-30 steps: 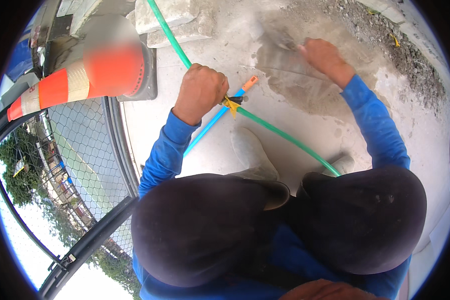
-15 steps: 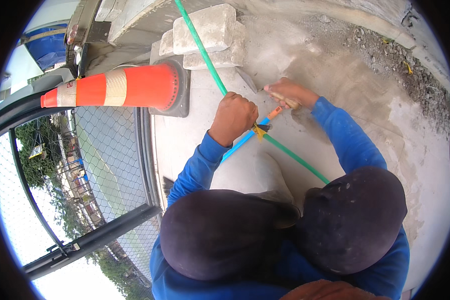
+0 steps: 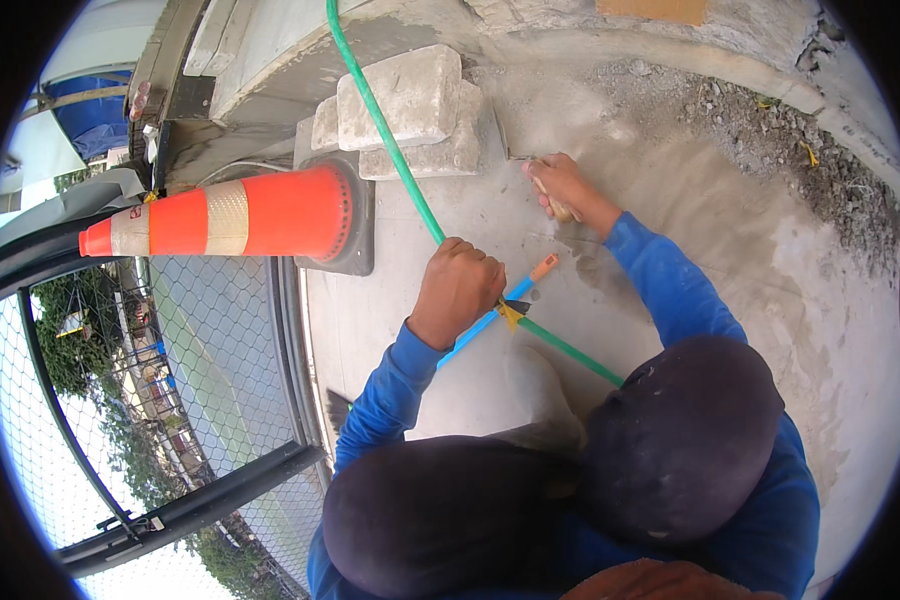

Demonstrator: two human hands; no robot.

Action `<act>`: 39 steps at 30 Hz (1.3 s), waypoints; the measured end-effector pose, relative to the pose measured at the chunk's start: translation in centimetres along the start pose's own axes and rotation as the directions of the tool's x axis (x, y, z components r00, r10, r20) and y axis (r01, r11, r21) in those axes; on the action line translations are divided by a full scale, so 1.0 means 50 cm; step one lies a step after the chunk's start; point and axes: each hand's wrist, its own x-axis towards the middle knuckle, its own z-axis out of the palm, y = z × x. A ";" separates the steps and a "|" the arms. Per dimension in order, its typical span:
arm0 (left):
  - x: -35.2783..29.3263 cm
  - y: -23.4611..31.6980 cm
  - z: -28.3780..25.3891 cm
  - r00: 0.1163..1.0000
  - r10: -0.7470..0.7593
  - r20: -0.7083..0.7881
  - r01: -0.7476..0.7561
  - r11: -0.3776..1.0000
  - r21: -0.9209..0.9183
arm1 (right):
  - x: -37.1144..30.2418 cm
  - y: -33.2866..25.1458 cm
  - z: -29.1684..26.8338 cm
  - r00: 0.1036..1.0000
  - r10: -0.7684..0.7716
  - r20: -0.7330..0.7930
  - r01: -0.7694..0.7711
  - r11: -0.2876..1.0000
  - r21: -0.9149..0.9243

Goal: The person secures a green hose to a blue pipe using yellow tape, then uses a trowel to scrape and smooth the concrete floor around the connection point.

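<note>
My left hand [image 3: 458, 293] is closed in a fist around a green hose [image 3: 392, 150], which runs from the far wall down toward my knees. Just below that fist, a yellow strip [image 3: 511, 315] and a small dark piece hang at the hose. In my right hand [image 3: 567, 190] is a trowel [image 3: 567, 212], held by its light wooden handle. Its thin blade, seen nearly edge-on, points away beside the stacked concrete blocks [image 3: 395, 98]. Under the hose lies a blue pole [image 3: 518, 290] with an orange end, partly hidden by my left forearm.
An orange traffic cone [image 3: 290, 212] lies on its side at left, by a chain-link fence [image 3: 225, 330]. Damp grey patches mark the concrete floor [image 3: 660, 190]. Loose rubble [image 3: 730, 120] runs along the wall at far right. Dark bristles [image 3: 337, 408] show beside my left sleeve.
The view has shifted slightly. My right hand has moved away from the orange pole end, farther forward, and the trowel blade has turned edge-on. My left hand still grips the hose.
</note>
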 end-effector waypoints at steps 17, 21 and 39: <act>0.001 -0.002 0.008 0.999 -0.039 -0.033 0.037 0.998 -0.058 | -0.120 0.003 -0.229 0.964 -0.096 -0.246 0.149 0.967 0.206; -0.008 -0.006 0.017 0.999 -0.030 -0.042 0.028 0.998 -0.051 | -0.259 -0.002 -0.335 0.945 -0.059 -0.321 0.111 0.983 0.145; 0.043 0.004 0.060 1.000 0.028 0.013 -0.028 0.998 0.062 | -0.238 -0.069 -0.384 0.961 -0.126 -0.246 0.117 0.992 -0.050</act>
